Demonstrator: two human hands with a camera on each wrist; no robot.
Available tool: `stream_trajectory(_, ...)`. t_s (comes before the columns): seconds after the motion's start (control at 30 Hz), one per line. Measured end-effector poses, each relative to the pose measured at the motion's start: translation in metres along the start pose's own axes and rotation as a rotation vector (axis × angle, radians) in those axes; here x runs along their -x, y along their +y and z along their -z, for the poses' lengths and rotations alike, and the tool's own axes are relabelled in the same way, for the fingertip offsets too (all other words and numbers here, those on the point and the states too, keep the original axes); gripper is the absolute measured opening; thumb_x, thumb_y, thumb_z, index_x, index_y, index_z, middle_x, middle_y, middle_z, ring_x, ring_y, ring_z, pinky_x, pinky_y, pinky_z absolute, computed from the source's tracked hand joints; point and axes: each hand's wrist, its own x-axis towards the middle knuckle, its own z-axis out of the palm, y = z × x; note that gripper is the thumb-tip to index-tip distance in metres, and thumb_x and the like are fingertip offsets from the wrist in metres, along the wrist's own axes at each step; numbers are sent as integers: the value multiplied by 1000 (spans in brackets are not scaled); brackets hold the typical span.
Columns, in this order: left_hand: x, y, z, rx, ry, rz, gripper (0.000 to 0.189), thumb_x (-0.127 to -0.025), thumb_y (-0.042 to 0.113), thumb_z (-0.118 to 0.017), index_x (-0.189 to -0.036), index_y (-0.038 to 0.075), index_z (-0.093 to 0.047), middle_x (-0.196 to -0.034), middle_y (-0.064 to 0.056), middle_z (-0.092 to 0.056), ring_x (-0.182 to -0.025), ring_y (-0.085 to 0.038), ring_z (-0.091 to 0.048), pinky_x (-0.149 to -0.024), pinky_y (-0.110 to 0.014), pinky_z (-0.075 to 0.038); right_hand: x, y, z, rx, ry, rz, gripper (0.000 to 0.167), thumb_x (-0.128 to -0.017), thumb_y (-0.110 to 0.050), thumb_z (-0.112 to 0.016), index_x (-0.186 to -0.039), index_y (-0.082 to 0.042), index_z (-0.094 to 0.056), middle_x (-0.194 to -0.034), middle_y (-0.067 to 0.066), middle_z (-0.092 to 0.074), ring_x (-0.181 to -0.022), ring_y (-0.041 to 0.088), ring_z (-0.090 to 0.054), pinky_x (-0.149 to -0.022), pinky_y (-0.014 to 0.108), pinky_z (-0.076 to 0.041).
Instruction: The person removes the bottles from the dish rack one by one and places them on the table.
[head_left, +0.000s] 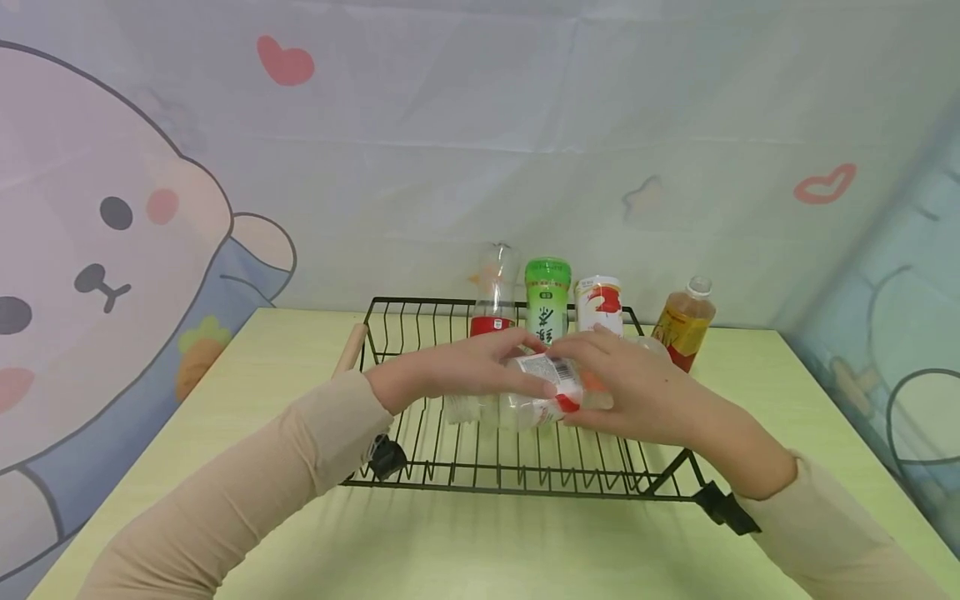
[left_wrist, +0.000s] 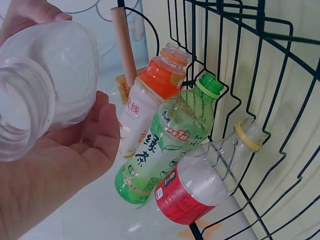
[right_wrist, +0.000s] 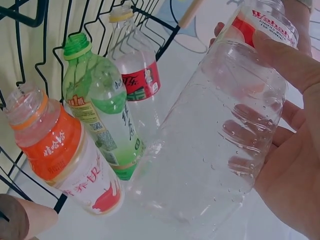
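Bottle (right_wrist: 215, 145) mouth's cut off in L-wrist view, label (right_wrist: 272, 26) pt. hidden by thumb. My L hand (head_left: 487, 362) & R hand (head_left: 637, 387) grip it: see-thru, w/ droplets.

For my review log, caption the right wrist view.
Right grip holds clear Wahaha bottle near green tea bottle, orange-and-white bottle, red-labelled bottle and wire rack.

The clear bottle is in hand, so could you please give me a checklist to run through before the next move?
1. Clear bottle held: ok, left hand and right hand both grip it.
2. Neck uncapped: ok.
3. Green bottle resting in the rack: ok.
4. Clear bottle not touching the green one: cannot tell, depth is unclear.
5. Yellow-labelled bottle in the rack: not ok, it is outside, to the right.
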Motion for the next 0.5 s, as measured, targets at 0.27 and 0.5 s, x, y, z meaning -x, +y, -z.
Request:
stream_trajectory(0.27,0,-1,10,49,79,18,54,-93,36,-62,-138,13,-41,-127,-7,-57,-117,-21,-54,-101,-42,-43,6,9,8,-5,54,-28,63,-76,-26,-82,-130,-11,-53,-126,2,-58,-114,22,-54,-87,44,-52)
stream_trajectory(0.5,-2,-7,20,164,207,-6,44,-98,36,-54,-134,12,-46,-130,-9,-56,-116,-23,-54,-97,-42,-46,18,21,21,-94,106,-87,65,-76,-17,-82,-131,-9,-50,-124,5,-57,-106,20,-54,-88,43,-51)
